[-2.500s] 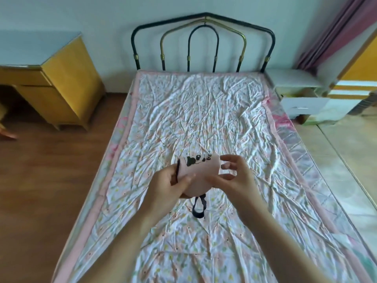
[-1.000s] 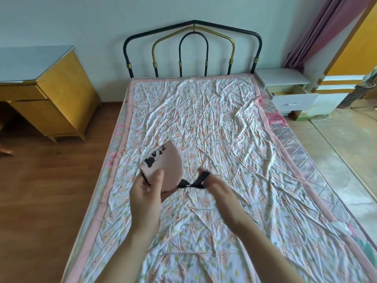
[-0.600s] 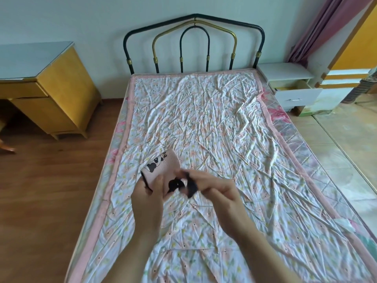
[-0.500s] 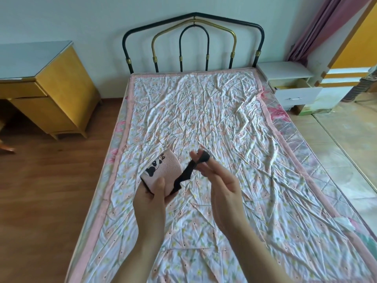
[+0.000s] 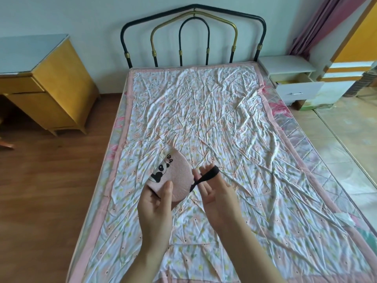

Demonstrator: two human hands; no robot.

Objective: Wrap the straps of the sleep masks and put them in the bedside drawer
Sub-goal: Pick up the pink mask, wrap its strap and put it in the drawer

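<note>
A folded pink sleep mask (image 5: pixel 177 176) with a black panda print is held above the bed. My left hand (image 5: pixel 157 203) grips its lower edge, thumb pressed on the front. The mask's black strap (image 5: pixel 206 175) runs taut to the right and loops over the fingertips of my right hand (image 5: pixel 216 193), whose fingers point up and hold the loop stretched. The white bedside table (image 5: pixel 285 65) stands at the bed's far right corner, with its drawer (image 5: pixel 297 87) pulled open.
The bed (image 5: pixel 204 123) has a crumpled floral sheet and a metal headboard (image 5: pixel 193 35). A yellow desk (image 5: pixel 47 82) stands on the wooden floor at the left. Tiled floor lies to the right, with a pink curtain (image 5: pixel 326 23) and a yellow door beyond.
My right hand has pulled the strap out to the right of the mask and raised it, then stretched the loop over its fingertips. My left hand has kept hold of the folded mask.
</note>
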